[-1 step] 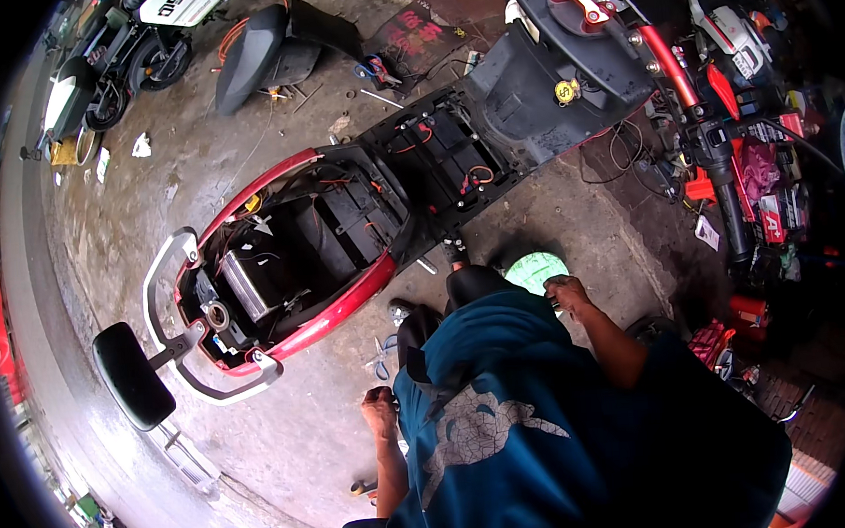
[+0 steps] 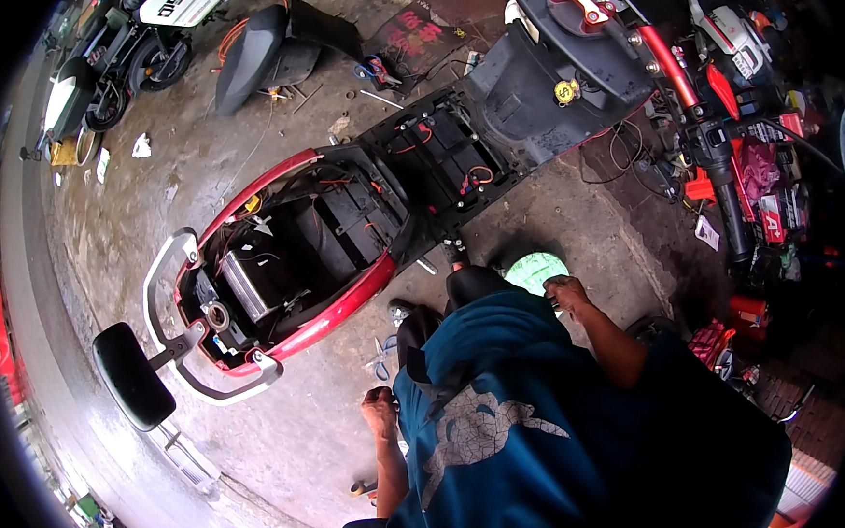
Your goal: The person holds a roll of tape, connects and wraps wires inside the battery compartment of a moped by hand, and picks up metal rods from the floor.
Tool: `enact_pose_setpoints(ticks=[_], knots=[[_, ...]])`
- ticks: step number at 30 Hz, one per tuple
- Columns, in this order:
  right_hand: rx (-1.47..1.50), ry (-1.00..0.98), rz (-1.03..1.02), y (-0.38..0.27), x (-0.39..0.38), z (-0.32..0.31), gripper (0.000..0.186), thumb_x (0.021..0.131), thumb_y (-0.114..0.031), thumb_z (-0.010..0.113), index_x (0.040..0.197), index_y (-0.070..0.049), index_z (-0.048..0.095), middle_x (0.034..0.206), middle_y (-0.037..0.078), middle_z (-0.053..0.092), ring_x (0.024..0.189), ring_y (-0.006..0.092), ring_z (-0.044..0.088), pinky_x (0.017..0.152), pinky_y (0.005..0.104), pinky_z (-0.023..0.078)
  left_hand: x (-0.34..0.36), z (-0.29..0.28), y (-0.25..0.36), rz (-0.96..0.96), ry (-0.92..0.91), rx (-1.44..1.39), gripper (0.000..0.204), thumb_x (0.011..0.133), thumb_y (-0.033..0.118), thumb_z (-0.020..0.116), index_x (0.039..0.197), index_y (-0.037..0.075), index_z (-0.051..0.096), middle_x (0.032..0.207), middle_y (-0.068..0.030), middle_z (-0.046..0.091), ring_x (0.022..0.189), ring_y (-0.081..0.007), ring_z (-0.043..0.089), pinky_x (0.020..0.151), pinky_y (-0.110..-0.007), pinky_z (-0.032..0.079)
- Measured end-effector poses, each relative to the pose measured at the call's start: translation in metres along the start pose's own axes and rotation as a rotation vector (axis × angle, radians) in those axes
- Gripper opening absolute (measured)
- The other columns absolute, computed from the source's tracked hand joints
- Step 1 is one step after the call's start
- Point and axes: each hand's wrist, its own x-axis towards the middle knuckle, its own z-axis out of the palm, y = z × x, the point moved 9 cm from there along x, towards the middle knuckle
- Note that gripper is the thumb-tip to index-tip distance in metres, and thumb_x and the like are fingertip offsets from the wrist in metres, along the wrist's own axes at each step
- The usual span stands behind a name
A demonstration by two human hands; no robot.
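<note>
A worn, stained concrete floor (image 2: 308,440) is occupied across its middle by a red scooter (image 2: 408,192), its seat bay and floor well exposed. Black batteries (image 2: 450,165) with red and orange leads are seen in the well, and a silver metal box (image 2: 254,282) is seated in the bay. Behind the scooter's tail, the concrete is bordered by a paler grey paved strip (image 2: 84,430). On the scooter's far side, a dark grey seat (image 2: 255,56) is laid on the ground, with a metal rod (image 2: 381,99) set down nearer the scooter and a white-and-black motorbike (image 2: 153,48) parked farther back. Beside the scooter's front end, the room is crowded with red boxes (image 2: 777,213) and tangled cables (image 2: 619,150). On the scooter's near side, a teal shirt (image 2: 507,375) is worn by the person standing there. The left hand (image 2: 380,414) is held low, apart from the scooter's rear side, its fingers curled; whether anything is grasped cannot be told. The right hand (image 2: 567,296) is bent beside a round green object (image 2: 536,272) near the scooter's floor well; whether contact is made or anything gripped cannot be told.
</note>
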Motion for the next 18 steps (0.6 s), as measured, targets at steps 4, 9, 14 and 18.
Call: enact_pose_setpoints(ticks=[4,9,14,18], knots=[[-0.001,0.009,-0.001,-0.003,-0.002,0.001,0.023,0.081,-0.016,0.055,0.1,-0.007,0.064,0.084,0.005,0.062,0.069,0.0173,0.058,0.065,0.0351,0.051,0.001,0.001,0.001,-0.003,-0.009,-0.011,0.008,0.08,0.011,0.06,0.08,0.003,0.062,0.063,-0.0044,0.058,0.048,-0.0122,0.049,0.044,-0.026,0.038],[-0.012,0.009,-0.003,-0.009,-0.006,0.003,0.023,0.08,-0.015,0.055,0.099,-0.008,0.064,0.082,0.005,0.062,0.069,0.017,0.058,0.066,0.0356,0.051,0.001,-0.001,0.002,0.008,0.007,0.009,0.008,0.079,0.011,0.059,0.08,0.003,0.062,0.064,-0.0046,0.059,0.048,-0.0126,0.05,0.044,-0.026,0.039],[-0.02,-0.005,-0.023,-0.007,0.001,0.003,0.023,0.078,-0.015,0.056,0.099,-0.008,0.063,0.081,0.004,0.062,0.069,0.0169,0.058,0.066,0.0355,0.051,0.0,0.0,0.005,0.0,0.005,0.009,0.009,0.079,0.011,0.059,0.079,0.003,0.063,0.064,-0.0051,0.06,0.047,-0.013,0.05,0.043,-0.027,0.039],[-0.003,-0.02,-0.043,-0.012,0.001,0.004,0.024,0.077,-0.015,0.056,0.099,-0.007,0.062,0.081,0.004,0.062,0.069,0.0168,0.058,0.066,0.0348,0.051,0.006,-0.001,-0.001,0.009,-0.003,-0.001,0.008,0.08,0.011,0.06,0.079,0.003,0.062,0.063,-0.005,0.059,0.047,-0.0128,0.05,0.043,-0.027,0.039]])
